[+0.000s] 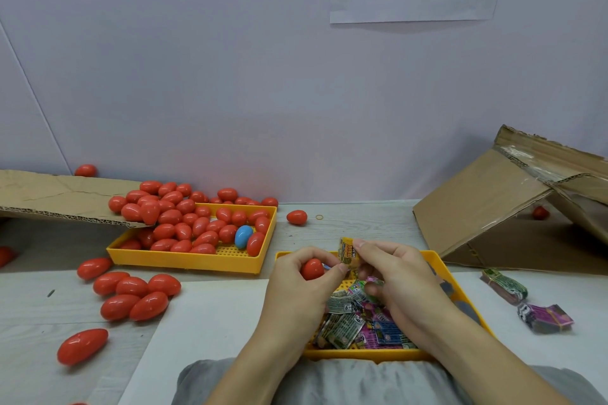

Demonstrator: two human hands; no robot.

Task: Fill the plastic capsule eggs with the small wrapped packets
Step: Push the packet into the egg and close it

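Note:
My left hand (304,283) grips a red capsule egg (312,269) above the near yellow tray (460,292). My right hand (390,276) pinches a small yellow wrapped packet (348,250) just right of the egg, and its lower fingers curl round more colourful packets (365,286). Both hands meet over the tray's far edge. Several wrapped packets (358,327) lie loose in that tray. Whether the held egg is whole or a half is hidden by my fingers.
A second yellow tray (190,261) at the left holds several red eggs and one blue egg (243,236). More red eggs (131,296) lie loose on the table. Cardboard sheet (59,197) at left, cardboard box (513,207) at right. Bundled packets (544,317) sit right of the near tray.

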